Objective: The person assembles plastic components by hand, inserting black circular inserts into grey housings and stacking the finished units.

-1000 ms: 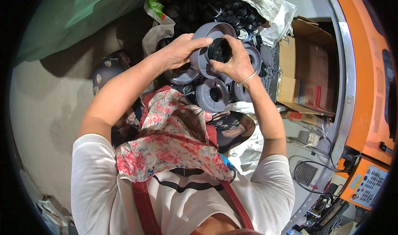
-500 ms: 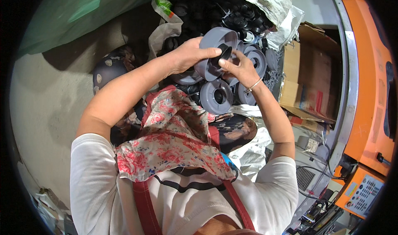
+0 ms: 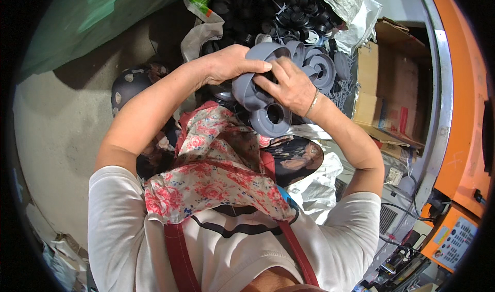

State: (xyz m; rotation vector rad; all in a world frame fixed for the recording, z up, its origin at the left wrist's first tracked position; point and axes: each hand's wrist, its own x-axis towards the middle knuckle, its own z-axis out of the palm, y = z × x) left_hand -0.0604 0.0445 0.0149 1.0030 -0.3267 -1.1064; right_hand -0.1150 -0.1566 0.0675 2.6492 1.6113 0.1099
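A grey plastic ring-shaped part with a raised wall is held up above the pile in front of me. My left hand grips it from the left, with the thumb over its rim. Curled into the middle of the same part is my right hand. Its fingertips are hidden, and I cannot make out what they hold. Just below, a loose grey ring with a round centre hole lies near my lap. More grey rings are heaped to the right, beyond my right hand.
Small black plastic parts fill a white sack at the far side. An open cardboard box stands to the right, next to an orange machine. Over my lap hangs a floral apron. Green sheeting hangs at upper left.
My right hand has turned over and reached into the held grey part. The black round piece seen between my thumbs is now hidden. The held part has dropped slightly toward me.
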